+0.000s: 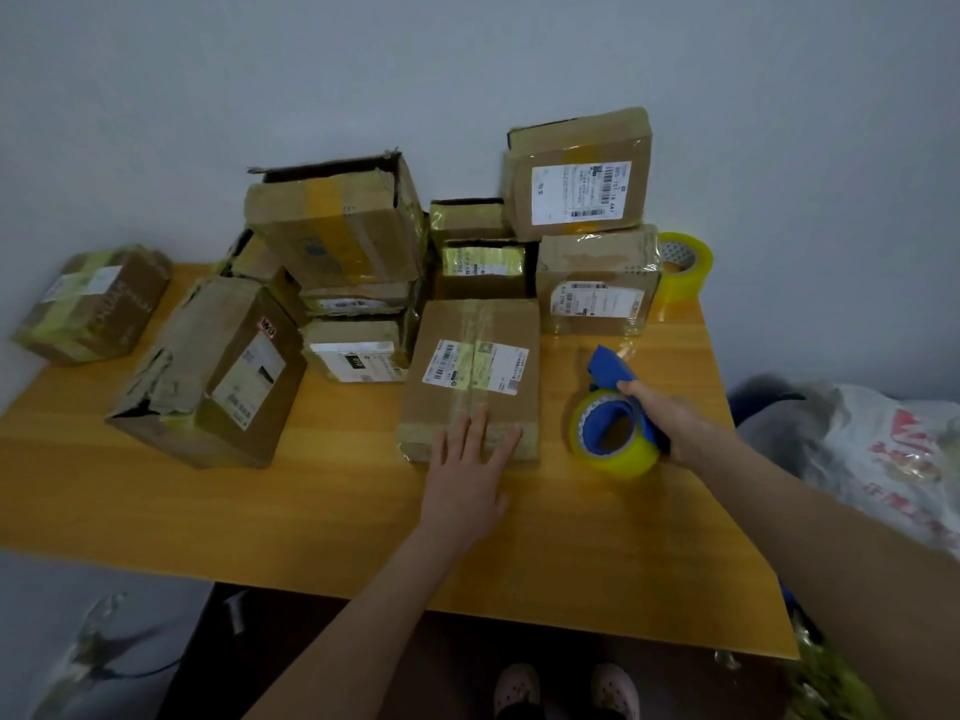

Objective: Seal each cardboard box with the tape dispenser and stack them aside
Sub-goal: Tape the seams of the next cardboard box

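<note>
The head view looks down at a yellow wooden tabletop (322, 511) by a grey wall. A flat brown cardboard box (470, 376) with white paper labels lies in the middle of it, near the person. A strip of clear tape runs along its top.

The left grip (467, 475) is wide open. Its fingers are straight and lie flat on the near end of this box, pressing it down.

The right grip (670, 423) is closed around the blue tape dispenser (610, 376), which carries a roll of see-through yellow tape. The dispenser is low over the tabletop, just to the right of the box and not touching it.

Behind the box is a pile of brown cardboard boxes (343, 226), many with tape and labels on them. A big torn brown box (208, 371) stands to the left. A small taped box (93, 304) sits at the far left corner. A spare roll of yellow tape (683, 265) stands at the back right, beside two stacked boxes.

A white plastic bag with red print (893, 459) lies to the right of the tabletop.
</note>
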The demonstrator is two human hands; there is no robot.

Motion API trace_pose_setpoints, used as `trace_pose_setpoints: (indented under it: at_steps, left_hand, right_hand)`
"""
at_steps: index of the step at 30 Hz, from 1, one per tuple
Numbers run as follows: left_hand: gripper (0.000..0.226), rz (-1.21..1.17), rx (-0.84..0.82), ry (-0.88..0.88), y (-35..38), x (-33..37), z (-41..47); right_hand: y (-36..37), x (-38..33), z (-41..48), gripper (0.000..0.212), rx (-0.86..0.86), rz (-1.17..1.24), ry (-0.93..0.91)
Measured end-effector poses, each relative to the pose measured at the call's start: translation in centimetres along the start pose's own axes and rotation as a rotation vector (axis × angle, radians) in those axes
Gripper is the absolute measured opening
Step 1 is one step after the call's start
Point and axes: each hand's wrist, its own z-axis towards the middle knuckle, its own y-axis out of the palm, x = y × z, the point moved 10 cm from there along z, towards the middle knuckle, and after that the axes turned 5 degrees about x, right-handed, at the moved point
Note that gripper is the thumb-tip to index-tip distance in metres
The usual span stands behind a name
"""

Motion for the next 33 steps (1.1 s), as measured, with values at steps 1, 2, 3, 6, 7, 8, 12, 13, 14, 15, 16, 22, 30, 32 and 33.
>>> trace_pose_setpoints:
  at_steps: [1,2,3,6,7,8,12,13,14,15,16,22,30,32,33]
  left_hand:
    - [0.092,-0.012,0.001,0.0,0.0,0.0,0.0]
    - [0.09,-0.029,0.001,0.001,0.0,0.0,-0.1]
    - [0.086,-0.056,0.007,0.002,-0.2,-0.1,-0.1]
    - [0.067,-0.272,0.124,-0.029,-2.1,-1.2,-0.3]
    - [0.06,-0.38,0.195,-0.055,-3.2,-2.1,-0.5]
    - [0.054,-0.457,0.276,-0.09,-4.3,-3.3,-1.0]
    - [0.04,-0.664,0.49,-0.374,-5.8,-9.8,-2.9]
    - [0.036,-0.702,0.509,-0.449,-5.6,-11.1,-3.3]
    - [0.032,-0.726,0.509,-0.515,-5.2,-12.1,-3.5]
    - [0.031,-0.745,0.479,-0.573,-4.7,-12.6,-3.5]
    - [0.032,-0.766,0.424,-0.621,-3.9,-12.9,-3.4]
    - [0.027,-0.918,0.23,-0.759,-0.5,-13.3,-2.2]
    - [0.03,-1.2,0.297,-0.829,1.0,-15.8,-3.6]
    - [0.027,-1.174,0.312,-0.788,1.0,-16.0,-3.6]
    - [0.026,-1.142,0.324,-0.747,0.8,-15.9,-3.5]
  right_hand:
    - [-0.3,-0.3,0.3,0.052,0.036,-0.068,-0.025]
    - [-0.6,-0.7,0.3,0.052,0.073,-0.16,-0.06]
    - [-0.9,-1.3,0.1,0.052,0.104,-0.269,-0.102]
    - [-1.1,-4.5,-1.1,0.049,0.195,-0.643,-0.317]
    - [-0.5,-6.0,-2.0,0.041,0.236,-0.733,-0.43]
    - [0.4,-7.4,-3.4,0.033,0.267,-0.76,-0.554]
    - [7.2,-7.9,-8.6,0.04,0.176,-0.651,-0.755]
    - [9.2,-6.6,-9.1,0.043,0.116,-0.65,-0.724]
    - [10.8,-5.3,-9.4,0.043,0.063,-0.64,-0.683]
    - [12.0,-4.1,-9.6,0.044,0.033,-0.619,-0.642]
    - [12.7,-3.2,-9.5,0.048,0.024,-0.597,-0.605]
    - [13.6,-1.8,-8.2,0.053,0.03,-0.559,-0.52]
    - [12.5,-2.1,-7.8,0.049,-0.002,-0.672,-0.605]
    - [12.3,-2.2,-7.7,0.048,0.02,-0.732,-0.63]
    - [12.1,-2.3,-7.8,0.048,0.037,-0.744,-0.648]
